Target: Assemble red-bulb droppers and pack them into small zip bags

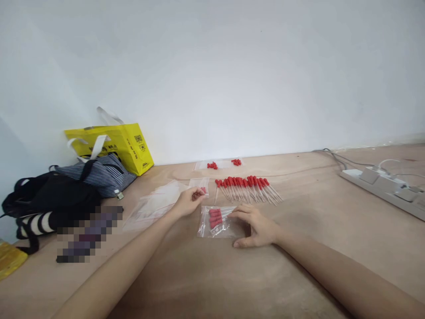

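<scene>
In front of me lies a clear zip bag (206, 230) holding several droppers with red rubber bulbs (215, 218). My right hand (255, 227) arches over the bag's right end, its fingers apart and fingertips at the plastic. My left hand (190, 202) is closed at a small clear zip bag (198, 182), a bit of red showing by its fingertips; the exact grip is partly hidden. Just beyond, a row of loose red-bulbed droppers (245, 182) lies fanned out, thin clear tips toward me.
Flat empty zip bags (149, 208) are stacked left of my left hand. Small red pieces (212, 166) lie on clear bags near the wall. A power strip (381, 186) with plugs sits right. Left are a yellow bag (133, 150), a striped bag (109, 175) and a black bag (66, 190).
</scene>
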{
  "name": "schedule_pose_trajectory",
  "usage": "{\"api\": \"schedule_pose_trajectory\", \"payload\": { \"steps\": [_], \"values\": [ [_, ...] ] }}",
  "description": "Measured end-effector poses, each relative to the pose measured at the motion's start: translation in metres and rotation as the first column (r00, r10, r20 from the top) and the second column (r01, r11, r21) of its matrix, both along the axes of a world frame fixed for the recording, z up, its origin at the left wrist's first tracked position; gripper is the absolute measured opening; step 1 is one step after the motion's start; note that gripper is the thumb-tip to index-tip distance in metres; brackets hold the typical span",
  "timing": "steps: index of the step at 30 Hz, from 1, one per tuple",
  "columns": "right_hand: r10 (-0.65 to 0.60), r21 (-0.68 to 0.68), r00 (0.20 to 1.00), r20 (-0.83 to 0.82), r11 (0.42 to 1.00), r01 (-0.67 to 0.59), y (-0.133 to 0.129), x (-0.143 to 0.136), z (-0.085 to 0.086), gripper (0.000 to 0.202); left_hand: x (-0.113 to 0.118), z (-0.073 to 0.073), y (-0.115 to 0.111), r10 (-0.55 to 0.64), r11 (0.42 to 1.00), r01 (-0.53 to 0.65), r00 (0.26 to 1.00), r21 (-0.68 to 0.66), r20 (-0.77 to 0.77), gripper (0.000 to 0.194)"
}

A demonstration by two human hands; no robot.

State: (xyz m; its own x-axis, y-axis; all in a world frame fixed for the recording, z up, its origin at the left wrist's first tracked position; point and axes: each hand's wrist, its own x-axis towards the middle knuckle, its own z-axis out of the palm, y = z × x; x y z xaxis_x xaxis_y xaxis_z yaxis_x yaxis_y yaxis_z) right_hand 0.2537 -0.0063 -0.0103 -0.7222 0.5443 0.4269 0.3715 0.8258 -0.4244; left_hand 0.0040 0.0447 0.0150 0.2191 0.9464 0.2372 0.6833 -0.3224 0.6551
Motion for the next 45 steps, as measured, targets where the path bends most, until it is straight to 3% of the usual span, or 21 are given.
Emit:
{"api": "schedule_pose_trajectory", "payload": {
  "steps": [7, 13, 18, 23, 27, 30, 38, 45],
  "values": [
    [0.045, -0.05, 0.999, 0.03, 0.998, -0.044, 0.003, 0.001, -0.005, 0.068, 0.052, -0.003, 0.063, 0.134, 0.989, -0.138, 0.988, -0.045, -0.079, 0.027],
    [0.043, -0.066, 0.998, 0.039, 0.997, -0.04, 0.004, 0.002, -0.006, 0.068, 0.056, -0.007, 0.071, 0.157, 0.974, -0.16, 0.987, -0.157, -0.034, 0.026],
    [0.051, -0.073, 0.998, 0.035, 0.996, -0.049, 0.004, 0.001, -0.006, 0.067, 0.038, 0.008, 0.048, 0.17, 0.979, -0.15, 0.974, -0.138, 0.149, 0.042],
    [0.04, -0.069, 0.999, 0.034, 0.997, -0.038, 0.004, 0.001, -0.007, 0.068, -0.003, 0.022, -0.006, 0.17, 0.985, -0.157, 0.929, -0.064, 0.329, 0.047],
    [0.039, -0.055, 0.999, 0.025, 0.998, -0.038, 0.005, 0.001, -0.008, 0.066, -0.036, 0.012, -0.05, 0.226, 0.972, -0.227, 0.842, -0.059, 0.49, 0.057],
    [0.045, -0.039, 0.999, 0.01, 0.998, -0.045, 0.005, 0.002, -0.009, 0.065, -0.043, 0.001, -0.069, 0.305, 0.948, -0.305, 0.791, -0.089, 0.531, 0.061],
    [0.041, -0.035, 0.999, 0.015, 0.999, -0.04, 0.005, 0.003, -0.009, 0.065, -0.023, -0.006, -0.079, 0.305, 0.948, -0.296, 0.734, -0.118, 0.607, 0.054],
    [0.05, -0.033, 0.999, 0.014, 0.998, -0.049, 0.004, 0.002, -0.007, 0.064, -0.031, -0.002, -0.074, 0.339, 0.931, -0.344, 0.692, -0.123, 0.637, 0.056]
  ]
}}
